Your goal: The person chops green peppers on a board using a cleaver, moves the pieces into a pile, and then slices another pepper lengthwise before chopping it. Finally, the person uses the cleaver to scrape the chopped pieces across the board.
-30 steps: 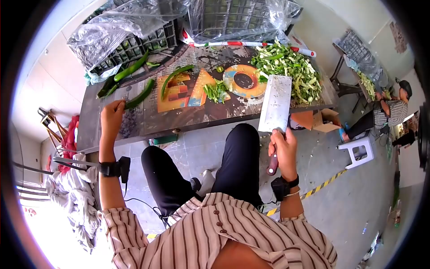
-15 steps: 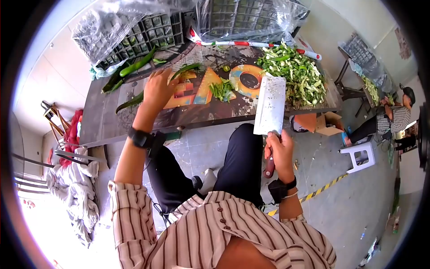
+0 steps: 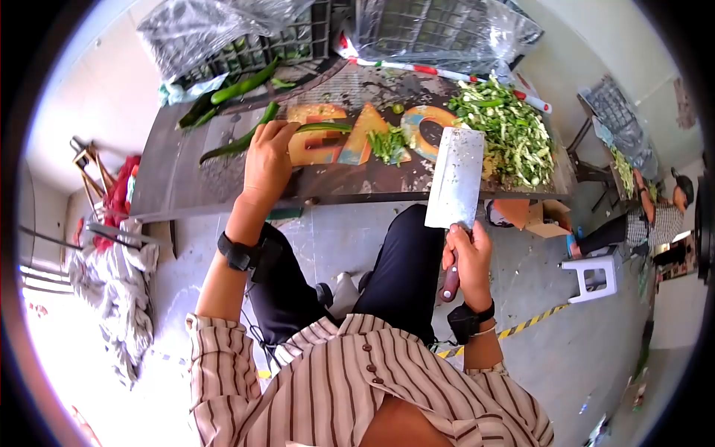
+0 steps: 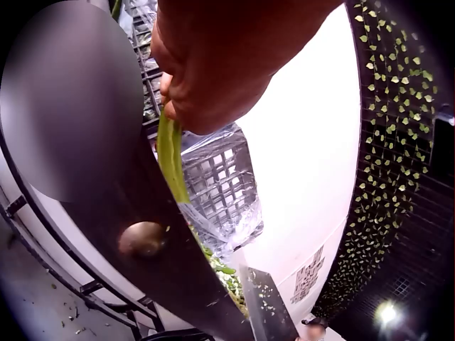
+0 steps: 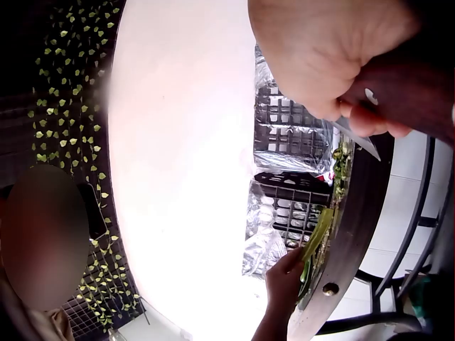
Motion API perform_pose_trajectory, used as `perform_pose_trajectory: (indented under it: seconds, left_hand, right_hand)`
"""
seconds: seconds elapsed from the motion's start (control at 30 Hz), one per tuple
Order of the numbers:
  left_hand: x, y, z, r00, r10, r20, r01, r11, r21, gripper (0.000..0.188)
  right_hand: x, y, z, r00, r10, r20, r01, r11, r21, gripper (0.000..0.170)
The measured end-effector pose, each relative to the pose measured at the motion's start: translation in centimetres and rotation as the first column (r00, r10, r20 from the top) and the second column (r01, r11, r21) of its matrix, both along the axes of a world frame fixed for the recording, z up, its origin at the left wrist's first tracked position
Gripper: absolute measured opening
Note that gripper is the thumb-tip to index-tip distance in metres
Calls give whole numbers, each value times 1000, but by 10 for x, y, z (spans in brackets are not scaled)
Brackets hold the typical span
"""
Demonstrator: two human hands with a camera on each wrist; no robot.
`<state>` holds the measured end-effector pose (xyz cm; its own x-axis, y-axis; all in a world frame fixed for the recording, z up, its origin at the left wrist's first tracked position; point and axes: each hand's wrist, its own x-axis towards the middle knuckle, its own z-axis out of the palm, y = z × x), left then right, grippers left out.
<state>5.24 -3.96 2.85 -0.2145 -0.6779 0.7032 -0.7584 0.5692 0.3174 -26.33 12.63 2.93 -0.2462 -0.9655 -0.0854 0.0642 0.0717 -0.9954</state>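
Observation:
My left hand [image 3: 267, 162] is at the table's near side, its fingers pinching one end of a long green pepper [image 3: 325, 127]. In the left wrist view that pepper [image 4: 170, 160] extends out from under the fingertips. Another long green pepper [image 3: 237, 146] lies on the table just left of the hand. My right hand [image 3: 471, 261] grips the dark wooden handle of a cleaver [image 3: 456, 175], its broad blade pointing away and flecked with green bits. Beyond the blade is a heap of chopped green peppers [image 3: 514, 134]; a small chopped pile [image 3: 387, 144] lies between the hands.
More whole peppers [image 3: 244, 88] lie at the table's back left. Plastic-draped black crates [image 3: 447, 33] stand along the back, behind a red-and-white roll [image 3: 424, 69]. To the right are a cardboard box [image 3: 547, 218], a white stool [image 3: 592, 277] and another person [image 3: 655, 220].
My left hand has left the end of the pepper at the left, moved right and taken hold of another one. The right hand keeps the cleaver in nearly the same place.

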Motion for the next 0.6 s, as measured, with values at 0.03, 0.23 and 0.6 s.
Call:
perform_pose_trajectory:
  seconds: [0.03, 0.23, 0.6]
  left_hand:
    - [4, 6, -1, 1000, 18, -7, -18, 1000, 12, 34]
    - [16, 30, -3, 999, -14, 43, 11, 998, 62, 30]
    - [-15, 2, -11, 986, -33, 166, 16, 995, 103, 25]
  right_hand:
    - [2, -2, 1, 1000, 1, 6, -1, 1000, -16, 15]
    - [11, -5, 6, 998, 50, -28, -49, 999, 16, 12]
    - [19, -4, 12, 995, 63, -76, -62, 998, 14, 16]
